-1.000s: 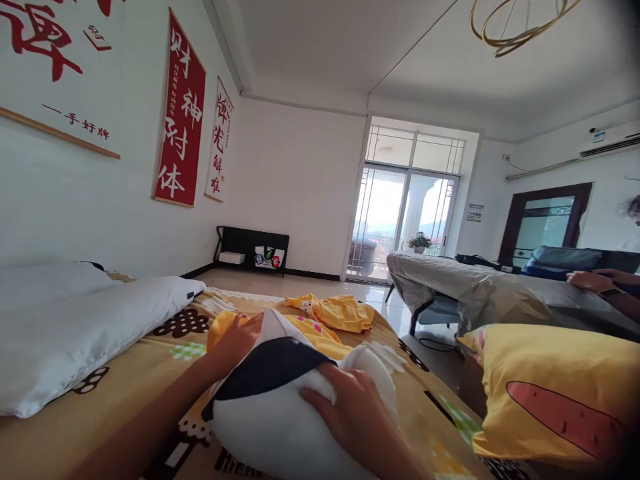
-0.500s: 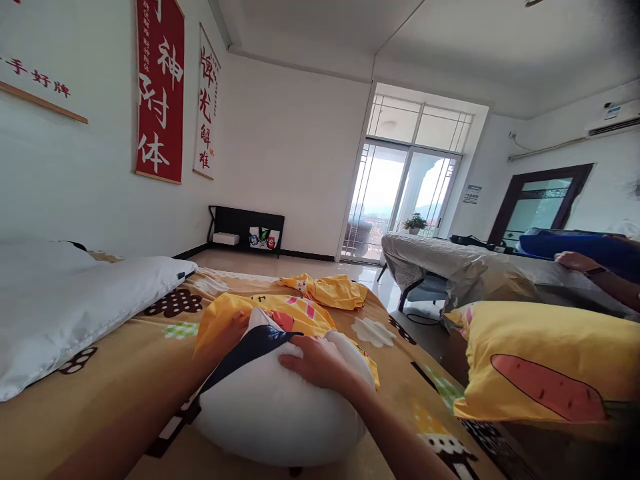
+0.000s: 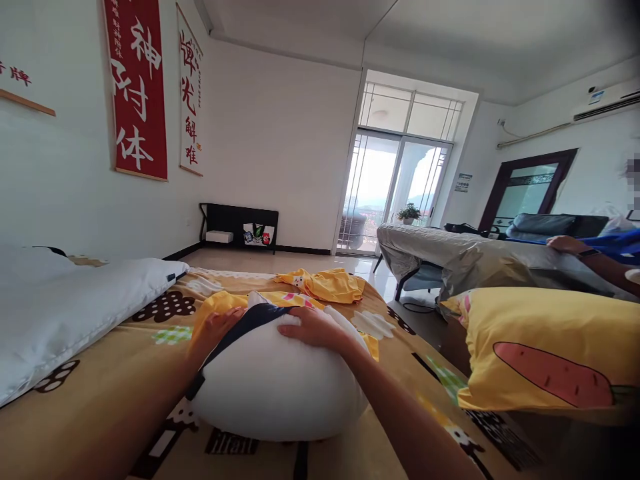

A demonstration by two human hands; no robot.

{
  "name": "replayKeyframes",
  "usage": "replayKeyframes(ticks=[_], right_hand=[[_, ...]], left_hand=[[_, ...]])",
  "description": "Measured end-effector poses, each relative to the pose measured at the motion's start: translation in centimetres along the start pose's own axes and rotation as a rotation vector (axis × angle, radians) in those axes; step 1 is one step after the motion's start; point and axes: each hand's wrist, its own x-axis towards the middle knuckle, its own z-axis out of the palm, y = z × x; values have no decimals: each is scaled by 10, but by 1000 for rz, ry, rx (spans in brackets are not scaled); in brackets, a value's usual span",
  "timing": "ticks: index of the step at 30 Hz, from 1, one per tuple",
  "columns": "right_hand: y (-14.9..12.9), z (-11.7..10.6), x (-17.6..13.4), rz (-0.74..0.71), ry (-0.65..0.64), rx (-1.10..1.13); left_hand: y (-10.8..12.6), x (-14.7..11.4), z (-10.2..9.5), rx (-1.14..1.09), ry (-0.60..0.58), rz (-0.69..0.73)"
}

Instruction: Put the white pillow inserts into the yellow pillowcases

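Observation:
A plump white pillow (image 3: 280,393) with a dark blue band (image 3: 244,328) along its far left side lies on the bed in front of me. Its far end meets a bunched yellow pillowcase (image 3: 220,303), and how far it reaches inside is hidden. My left hand (image 3: 219,327) is closed on the yellow cloth at the pillow's far left, fingertips partly hidden. Over the top of the pillow my right hand (image 3: 317,329) grips its far side, thumb on the near face and the other fingers mostly out of sight.
Beyond lies another crumpled yellow cloth (image 3: 333,285) on the patterned bedsheet (image 3: 125,373). White pillows (image 3: 110,293) rest at left. A yellow pillow with a carrot print (image 3: 550,360) sits at right. Behind it, a person's hand (image 3: 564,245) touches a plastic-covered table (image 3: 480,250).
The camera view has shifted slightly. My left hand lies flatter against the yellow cloth, and less of the cloth shows past the pillow. At right, the person's blue cloth has moved right.

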Motion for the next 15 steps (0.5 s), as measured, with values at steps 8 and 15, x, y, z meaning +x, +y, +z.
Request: replayKeyframes(ticks=[8,15], right_hand=[[7,-9,16,116,69,-80],[-13,37,4,85,-6,-183]], left_hand=[[3,21,-7,113,173,7],[-1,26,12,-248,80,-238]])
